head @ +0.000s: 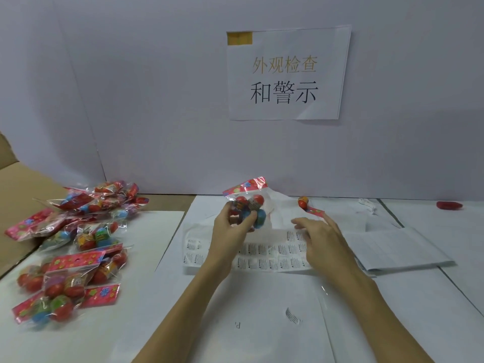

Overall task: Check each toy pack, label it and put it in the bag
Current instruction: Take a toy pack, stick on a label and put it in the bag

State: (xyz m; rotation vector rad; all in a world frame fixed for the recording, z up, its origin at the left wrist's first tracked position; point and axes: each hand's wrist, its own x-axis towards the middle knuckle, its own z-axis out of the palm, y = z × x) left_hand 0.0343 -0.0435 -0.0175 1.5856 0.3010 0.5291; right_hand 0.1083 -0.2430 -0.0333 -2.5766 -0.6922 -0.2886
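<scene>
My left hand (230,226) holds up a clear toy pack (248,203) with a pink flowered header and red and blue toys inside, above the table's middle. My right hand (317,231) hovers open, fingers spread, over a sheet of white warning labels (272,254). A pile of several similar toy packs (76,244) lies at the left. Behind the held pack lies a white plastic bag (282,208), and one more pack (306,205) peeks out at its right edge.
A brown cardboard box (23,184) stands at the far left. White paper sheets (398,247) lie at the right, and a red object (449,205) rests at the far right by the wall. A paper sign (285,74) hangs on the wall.
</scene>
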